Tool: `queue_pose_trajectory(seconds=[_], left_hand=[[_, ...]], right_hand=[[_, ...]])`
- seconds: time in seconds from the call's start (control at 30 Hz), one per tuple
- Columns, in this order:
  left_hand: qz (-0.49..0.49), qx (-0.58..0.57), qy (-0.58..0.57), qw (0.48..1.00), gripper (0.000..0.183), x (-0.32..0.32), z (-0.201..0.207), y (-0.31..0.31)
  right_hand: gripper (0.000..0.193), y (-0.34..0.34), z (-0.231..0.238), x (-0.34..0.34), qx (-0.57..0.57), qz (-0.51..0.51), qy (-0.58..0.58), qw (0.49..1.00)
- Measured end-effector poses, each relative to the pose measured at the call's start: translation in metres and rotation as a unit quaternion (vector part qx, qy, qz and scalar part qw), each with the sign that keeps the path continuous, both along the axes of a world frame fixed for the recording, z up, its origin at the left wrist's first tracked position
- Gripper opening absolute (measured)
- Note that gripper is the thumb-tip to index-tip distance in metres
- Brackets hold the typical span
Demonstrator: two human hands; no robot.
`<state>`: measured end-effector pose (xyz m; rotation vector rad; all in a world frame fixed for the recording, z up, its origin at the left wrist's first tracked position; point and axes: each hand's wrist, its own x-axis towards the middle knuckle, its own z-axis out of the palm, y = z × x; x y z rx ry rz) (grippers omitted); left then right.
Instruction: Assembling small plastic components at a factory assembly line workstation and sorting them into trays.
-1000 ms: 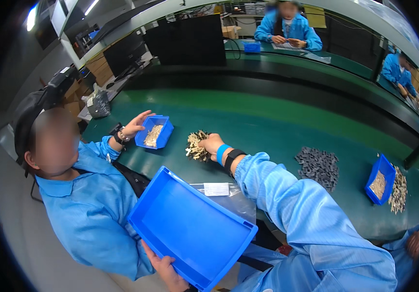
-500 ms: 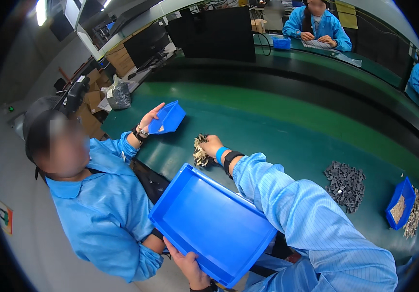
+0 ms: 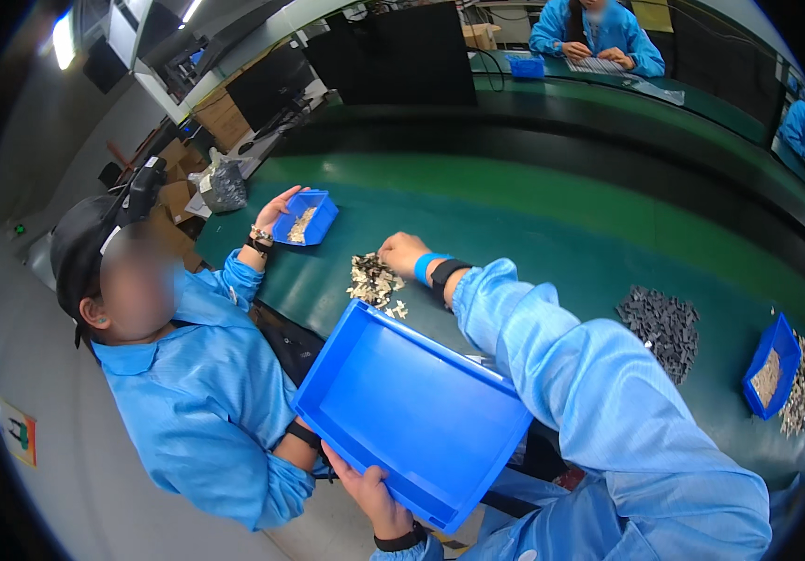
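My left hand (image 3: 369,496) grips the near edge of a large blue plastic tray (image 3: 402,411), which is tilted and has a bare inside. On the green table, a loose pile of small cream and dark pieces (image 3: 374,280) lies beyond the tray. My right hand (image 3: 406,255) is at the pile's right edge, fingers curled together and fingertips touching the outer pieces. Whatever is between those fingers is too small to make out. Left of the pile, a co-worker's hand (image 3: 277,208) holds a small blue bin (image 3: 321,224) with some cream pieces inside.
The co-worker (image 3: 196,402) stands close on my left. Dark grey pieces (image 3: 659,327) form a heap on the right of the table (image 3: 514,234). Farther right are another blue bin (image 3: 760,404) and more small pieces (image 3: 800,388). Monitors (image 3: 393,61) stand behind.
My right hand has come off the heap toward its right edge, and the pieces are spread flatter. The co-worker's bin has shifted left and tipped, showing its contents. My left hand still grips the tray.
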<state>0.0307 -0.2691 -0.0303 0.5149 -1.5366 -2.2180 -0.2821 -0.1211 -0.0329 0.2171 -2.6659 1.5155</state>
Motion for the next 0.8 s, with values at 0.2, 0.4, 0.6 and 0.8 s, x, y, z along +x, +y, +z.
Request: queue_pose_trajectory(seconds=[0.2, 0.4, 0.6, 0.8], left_hand=[[-0.012, -0.027, 0.012, 0.999, 0.09, 0.001, -0.01, -0.006], [-0.03, -0.006, 0.034, 0.999, 0.088, -0.005, -0.015, 0.0], [-0.041, 0.006, 0.035, 0.999, 0.089, -0.002, -0.012, -0.001], [-0.038, -0.027, 0.037, 0.998, 0.085, -0.003, -0.025, -0.007]], right_hand=[[0.023, 0.055, 0.029, 0.079, 0.326, 0.185, 0.012, 0.927], [0.024, 0.111, 0.017, 0.118, 0.251, 0.215, -0.016, 0.944], [0.026, 0.12, 0.03, 0.126, 0.285, 0.125, 0.046, 0.949], [0.046, 0.139, 0.032, 0.152, 0.49, 0.297, -0.044, 0.819]])
